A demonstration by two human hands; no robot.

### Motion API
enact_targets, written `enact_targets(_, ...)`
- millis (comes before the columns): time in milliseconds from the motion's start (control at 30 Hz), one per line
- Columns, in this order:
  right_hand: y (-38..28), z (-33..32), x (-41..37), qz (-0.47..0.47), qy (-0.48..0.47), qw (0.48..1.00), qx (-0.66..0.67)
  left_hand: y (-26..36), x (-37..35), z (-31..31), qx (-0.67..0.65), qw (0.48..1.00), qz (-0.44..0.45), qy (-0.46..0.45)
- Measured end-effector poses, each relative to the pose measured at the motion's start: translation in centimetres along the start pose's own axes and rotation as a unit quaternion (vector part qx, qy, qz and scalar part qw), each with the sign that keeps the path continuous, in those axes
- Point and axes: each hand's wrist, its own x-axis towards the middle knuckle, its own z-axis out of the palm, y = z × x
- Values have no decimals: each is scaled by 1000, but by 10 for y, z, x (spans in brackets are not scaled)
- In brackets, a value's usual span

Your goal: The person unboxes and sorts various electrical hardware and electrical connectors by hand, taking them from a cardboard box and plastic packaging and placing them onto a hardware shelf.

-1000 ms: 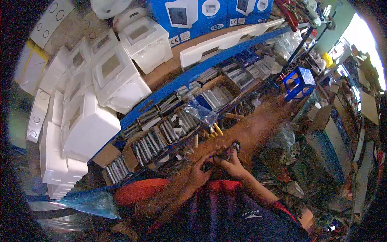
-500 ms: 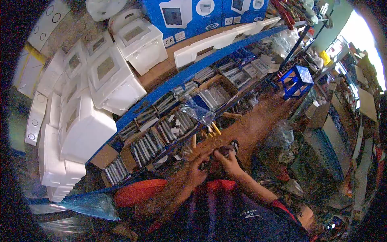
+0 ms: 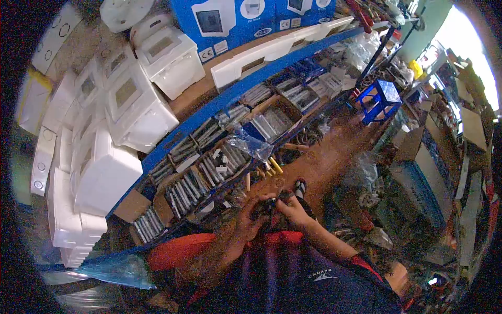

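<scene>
Close in front of my body, both hands meet around a small dark object (image 3: 270,208), too dim and grainy to make out its kind. My left hand (image 3: 250,219) curls round it from the left, fingers bent. From the other side my right hand (image 3: 294,211) closes on it, thumb and fingers pressed together near its top. Part of the object is hidden by the fingers. Beyond the hands lie some yellow sticks (image 3: 275,166) at the shelf's edge.
Along the left, a blue-edged shelf (image 3: 196,112) carries white plastic enclosures (image 3: 141,107) and blue printed boxes (image 3: 251,23). Below it are cartons of metal strips (image 3: 183,196). A blue stool (image 3: 380,99) stands on the brown floor (image 3: 334,149). Cardboard boxes (image 3: 413,146) crowd the right side.
The view has shifted slightly, so the shelf appears a little further left. My hands stay together, and the fingers have moved a little, showing more of the dark object between them.
</scene>
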Motion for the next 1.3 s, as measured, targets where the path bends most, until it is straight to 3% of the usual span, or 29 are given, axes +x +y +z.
enact_targets(67, 4, -2, 6, -50, -8, 999, -14, -2, -4, -2, -6, 999, -31, 12)
enact_targets(133, 5, -6, 9, -12, -9, 999, -33, -4, -5, -5, 24, 998, -54, 24)
enact_targets(233, -5, -1, 6, 19, 20, 998, -49, 11, 1, 9, -13, 999, -7, 39)
enact_targets(367, -10, 15, -7, -36, 69, 995, -68, 7, 0, 2, -26, 997, -69, 37)
enact_targets(433, -18, 13, -6, -1, 33, 998, -47, 5, 0, -2, -9, 996, -81, 25)
enact_targets(533, -7, 1, 1, 21, -1, 999, -36, -2, -4, -8, -73, 985, -151, 31)
enact_targets(667, -1, 0, 7, 77, 50, 996, -7, -33, -5, -16, -111, 988, -98, 41)
enact_targets(833, -4, 2, 6, 32, 69, 996, -48, -29, 2, -10, -304, 944, -119, 50)
enact_targets(933, -8, -4, 3, 18, 64, 996, -65, -48, 9, -16, -309, 940, -133, 55)
enact_targets(1033, -7, -13, 7, 19, 83, 995, -50, -57, 25, -26, -268, 944, -159, 111)
enact_targets(1133, -4, -26, 9, 57, 117, 991, -10, -58, 48, -43, -95, 957, -103, 255)
enact_targets(1167, -4, -30, 9, 74, 129, 989, 5, -51, 46, -52, 83, 945, -116, 293)
enact_targets(1267, -7, -36, 10, 93, 147, 984, 25, -81, 57, -91, 397, 866, -10, 302)
enact_targets(1300, -7, -37, 10, 91, 148, 984, 31, -82, 61, -97, 410, 862, -24, 298)
